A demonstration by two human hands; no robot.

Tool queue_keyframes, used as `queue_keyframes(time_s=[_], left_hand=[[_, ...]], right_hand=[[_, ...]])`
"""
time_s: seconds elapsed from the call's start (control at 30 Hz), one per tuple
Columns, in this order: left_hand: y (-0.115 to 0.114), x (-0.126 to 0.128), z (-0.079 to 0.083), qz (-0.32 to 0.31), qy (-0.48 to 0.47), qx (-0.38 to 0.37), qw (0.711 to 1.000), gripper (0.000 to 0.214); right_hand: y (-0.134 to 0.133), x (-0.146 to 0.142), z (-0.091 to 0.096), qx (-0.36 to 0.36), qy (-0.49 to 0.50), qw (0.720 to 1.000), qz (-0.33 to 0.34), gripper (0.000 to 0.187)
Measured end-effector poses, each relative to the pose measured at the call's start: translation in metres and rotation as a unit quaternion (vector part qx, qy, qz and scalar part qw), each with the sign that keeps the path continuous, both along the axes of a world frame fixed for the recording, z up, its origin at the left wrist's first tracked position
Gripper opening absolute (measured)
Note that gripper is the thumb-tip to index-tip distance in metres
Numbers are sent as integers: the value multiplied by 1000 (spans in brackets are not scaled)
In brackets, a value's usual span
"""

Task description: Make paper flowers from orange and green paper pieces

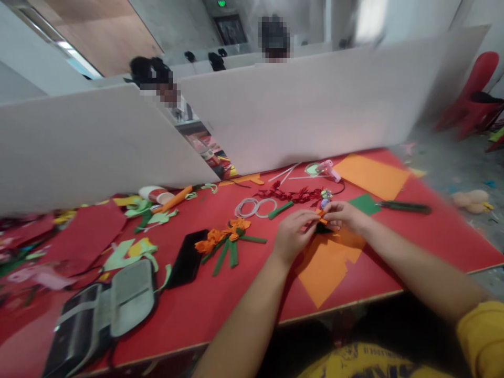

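Note:
Over a cut orange sheet (pixel 321 273), my left hand (pixel 294 231) and my right hand (pixel 346 214) meet with their fingers pinched together. Between the fingertips is a small orange paper piece (pixel 320 214); its exact shape is partly covered. Under the hands lies something dark that I cannot make out. Just beyond them is a small purple and light green item (pixel 325 198). A rolled green strip (pixel 281 210) rests left of the fingers. A green square (pixel 365 205) and a dark-handled cutter (pixel 405 207) lie right of my right hand.
Orange flowers with green stems (pixel 232 231) lie beside a black flat object (pixel 188 260). Behind are clear rings (pixel 246 208), a red paper garland (pixel 291 194) and a pink glue gun (pixel 329 170). An open grey case (pixel 133 296) sits front left. White partitions (pixel 307 110) border the red table.

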State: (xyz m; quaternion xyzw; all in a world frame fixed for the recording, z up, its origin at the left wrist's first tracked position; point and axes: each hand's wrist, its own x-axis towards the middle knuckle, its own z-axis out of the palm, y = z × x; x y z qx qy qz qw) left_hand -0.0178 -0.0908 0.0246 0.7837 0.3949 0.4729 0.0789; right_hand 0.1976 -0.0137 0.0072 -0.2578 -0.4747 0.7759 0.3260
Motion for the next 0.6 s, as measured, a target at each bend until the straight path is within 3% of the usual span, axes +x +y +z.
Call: queue_keyframes(time_s=[0.4,0.6], left_hand=[[3,-1,-2,5,-56,-30,998,16],[3,3,-1,31,-181,-113,976,8]], right_hand=[[-4,-3,5,-8,19,1000,-11,41],[-6,-4,8,11,-15,999,-50,45]])
